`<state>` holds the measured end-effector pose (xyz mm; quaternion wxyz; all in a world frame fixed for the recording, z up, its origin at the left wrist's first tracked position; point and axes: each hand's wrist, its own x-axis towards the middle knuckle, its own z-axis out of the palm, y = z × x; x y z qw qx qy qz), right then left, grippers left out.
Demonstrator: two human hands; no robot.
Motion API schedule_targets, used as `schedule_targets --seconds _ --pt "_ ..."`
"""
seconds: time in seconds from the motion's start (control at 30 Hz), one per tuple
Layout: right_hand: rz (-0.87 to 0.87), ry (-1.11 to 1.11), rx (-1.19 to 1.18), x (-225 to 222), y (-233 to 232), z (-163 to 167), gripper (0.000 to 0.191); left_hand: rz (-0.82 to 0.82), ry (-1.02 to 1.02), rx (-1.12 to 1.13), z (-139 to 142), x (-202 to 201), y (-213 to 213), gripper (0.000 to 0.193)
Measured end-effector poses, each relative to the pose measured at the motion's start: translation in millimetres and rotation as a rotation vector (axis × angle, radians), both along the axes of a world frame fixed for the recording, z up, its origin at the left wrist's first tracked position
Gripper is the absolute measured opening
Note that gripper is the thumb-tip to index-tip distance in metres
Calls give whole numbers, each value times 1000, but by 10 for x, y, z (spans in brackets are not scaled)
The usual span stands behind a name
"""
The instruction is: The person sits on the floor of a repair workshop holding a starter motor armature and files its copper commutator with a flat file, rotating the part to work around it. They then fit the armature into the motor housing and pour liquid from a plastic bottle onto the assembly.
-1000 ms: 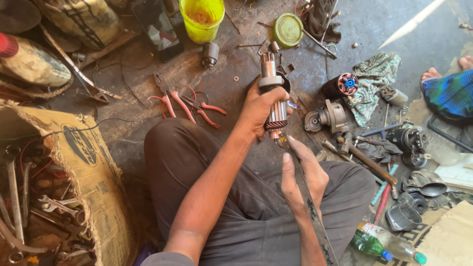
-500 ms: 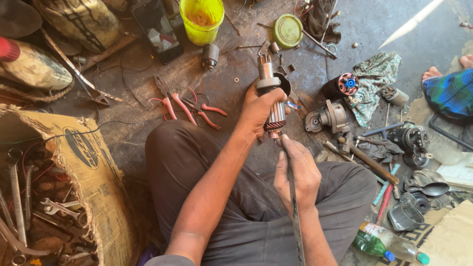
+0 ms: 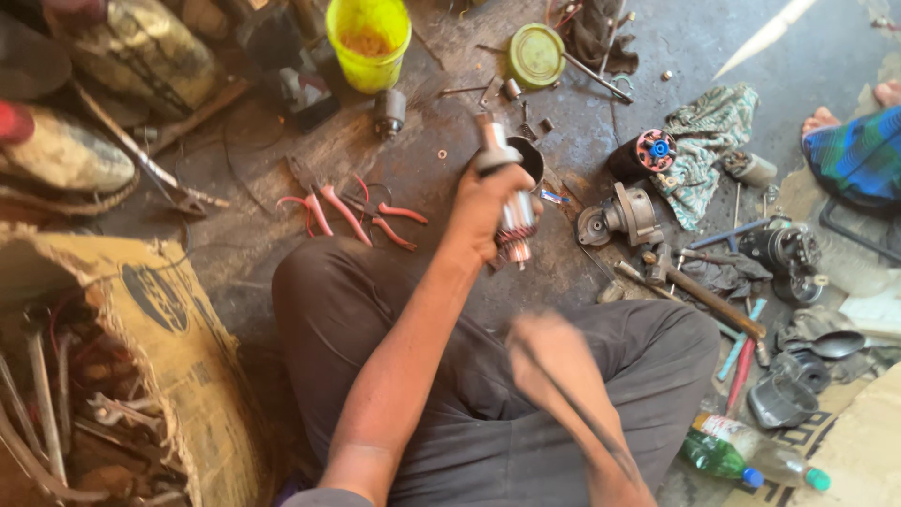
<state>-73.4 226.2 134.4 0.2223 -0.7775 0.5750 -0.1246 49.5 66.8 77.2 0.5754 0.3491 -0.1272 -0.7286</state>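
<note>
Clamped in left hand (image 3: pixel 488 211): armature (image 3: pixel 507 202), fingers wrapped round its middle, shaft pointing toward top of frame, copper end toward bottom, held just above centre of frame over dark floor (image 3: pixel 657 47). Winding mostly covered by fingers; only shaft tip and coppery lower end visible. Left forearm running from bottom centre diagonally up to centre, elbow bent, crossing grey trousers (image 3: pixel 375 310).

Right hand (image 3: pixel 554 376), lower centre-right, smeared by motion; closed round thin dark rod (image 3: pixel 582 422) slanting toward bottom right. Exact finger placement impossible to make out; rod's ends lost in blur and cut by bottom edge.

Left of armature, red-handled pliers (image 3: pixel 352 211) lying on floor. Yellow bucket (image 3: pixel 369 42) at top, cut by upper edge, brownish contents inside. Round green lid (image 3: pixel 535 54) right of bucket. Motor housing (image 3: pixel 624 216) just right of armature, hammer (image 3: pixel 699 291) below it. Second armature with red-and-blue end (image 3: pixel 648 155) against patterned rag (image 3: pixel 709 136). Green bottle (image 3: pixel 718 455) at lower right, clear bottle touching it.

Sack (image 3: pixel 160 329) at lower left, wrenches inside, partly hidden by its torn edge and cut by left border. Another person's foot (image 3: pixel 887 94) and blue cloth at right edge, mostly out of frame.
</note>
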Motion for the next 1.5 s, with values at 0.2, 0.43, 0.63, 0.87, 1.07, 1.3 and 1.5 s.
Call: schedule_targets --seconds 0.2,0.43,0.63,0.87,1.07,1.3,1.5 --pt "-397 -259 262 -410 87 -355 38 36 25 -25 -89 197 -86 26" --pt "-474 -821 -88 -720 -1028 -898 30 52 -49 -15 -210 147 -132 47" --pt "-423 -928 121 -541 -2433 -1195 38 83 -296 -44 -378 -18 -180 52" --pt "-413 -976 154 -254 -2444 -1481 34 172 -386 -90 -520 -190 -289 60" --pt "-605 -1029 13 -239 -2055 -1720 35 110 -906 -142 -523 -393 -187 67" --pt "-687 -1158 -48 -604 -1466 -1737 53 206 -1199 -345 -715 -570 -138 87" --pt "-665 -1280 34 -832 -661 -1433 51 175 -1499 -374 -635 -643 -87 99"
